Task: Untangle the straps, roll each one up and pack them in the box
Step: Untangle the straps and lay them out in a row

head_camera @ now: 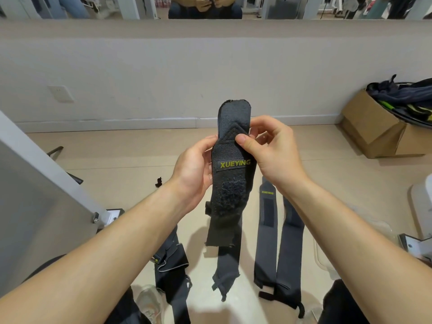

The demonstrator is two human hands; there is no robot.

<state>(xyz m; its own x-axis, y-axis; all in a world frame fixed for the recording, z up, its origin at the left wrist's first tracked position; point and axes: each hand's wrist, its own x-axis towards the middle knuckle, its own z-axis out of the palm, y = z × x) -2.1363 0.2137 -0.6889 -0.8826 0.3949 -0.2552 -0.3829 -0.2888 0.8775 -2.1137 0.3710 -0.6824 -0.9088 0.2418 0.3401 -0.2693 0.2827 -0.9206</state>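
A dark grey strap (230, 183) with a yellow XUEYING label hangs upright in mid-air in front of me. My left hand (192, 170) holds its left edge with the fingers curled behind it. My right hand (271, 148) pinches its upper right edge, thumb on the front. The strap's lower end dangles toward the floor. Two more grey straps (278, 244) lie side by side on the floor at the right. Another dark strap (171, 265) lies at the lower left. A cardboard box (374, 129) stands open at the far right with dark straps in it.
A white wall (163, 78) runs across ahead. A grey table leg and panel (46, 174) slant in at the left. A white appliance (420, 202) and metal bracket (411, 246) sit at the right. A small black scrap (159, 182) lies on the beige floor.
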